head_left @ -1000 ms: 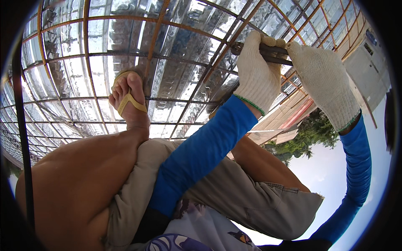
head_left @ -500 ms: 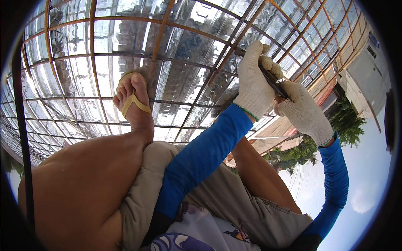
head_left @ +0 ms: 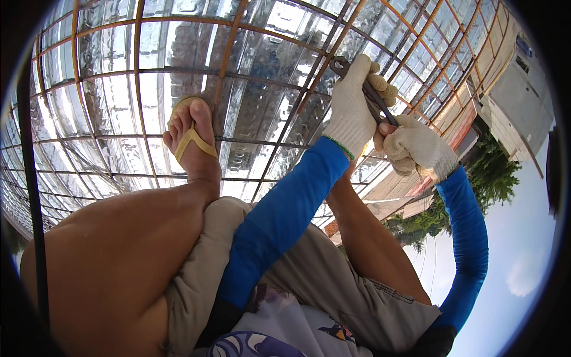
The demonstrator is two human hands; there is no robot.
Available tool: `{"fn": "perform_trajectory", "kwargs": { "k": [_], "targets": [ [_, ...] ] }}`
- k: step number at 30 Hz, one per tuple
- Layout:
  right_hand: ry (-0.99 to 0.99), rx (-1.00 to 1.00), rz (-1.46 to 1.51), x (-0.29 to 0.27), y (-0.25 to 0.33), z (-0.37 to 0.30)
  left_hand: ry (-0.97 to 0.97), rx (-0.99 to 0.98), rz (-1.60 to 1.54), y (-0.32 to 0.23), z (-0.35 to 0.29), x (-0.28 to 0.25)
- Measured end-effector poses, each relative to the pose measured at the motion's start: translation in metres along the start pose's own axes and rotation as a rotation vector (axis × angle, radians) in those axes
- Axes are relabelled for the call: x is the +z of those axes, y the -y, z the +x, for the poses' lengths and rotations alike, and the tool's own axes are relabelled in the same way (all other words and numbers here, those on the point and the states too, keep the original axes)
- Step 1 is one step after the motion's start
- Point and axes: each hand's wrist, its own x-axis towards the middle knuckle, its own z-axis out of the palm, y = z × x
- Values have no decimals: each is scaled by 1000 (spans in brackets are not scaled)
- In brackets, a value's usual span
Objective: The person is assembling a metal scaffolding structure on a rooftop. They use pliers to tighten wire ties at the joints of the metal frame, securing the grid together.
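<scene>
My left hand, in a white knit glove, is closed around dark metal pincers. Their rounded jaws stick out past the glove, over the rebar mesh. At the handle ends, my right hand has its fingers curled in. It wears a similar glove with bare fingertips showing, and its thumb presses against a handle. Whether something thin also sits between those fingers is hard to make out. Blue sleeves cover both forearms.
Rusty and dark bars cross above shiny corrugated metal decking. My foot in a yellow flip-flop rests on it at the left. A dark upright strap or bar runs down the left side. Trees and a grey building stand beyond, at the right.
Both hands have shifted slightly left with the pincers, whose jaws now show more clearly. My right hand has turned and slid towards the handle ends, its fingers curled lower.
</scene>
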Motion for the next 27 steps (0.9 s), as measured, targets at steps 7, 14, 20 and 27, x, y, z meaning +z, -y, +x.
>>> {"fn": "perform_trajectory", "kwargs": {
  "k": [7,14,20,27],
  "targets": [
    [-422,-281,-338,29,11,-19,17,181,73,15,20,-7],
    [-628,-349,-632,50,-16,-7,-122,171,46,14,12,0],
    [-45,-150,156,14,-14,-6,139,45,-5,16,1,-20],
    [-596,-355,-660,46,-11,-9,112,140,26,21,12,-20]
  ]
}}
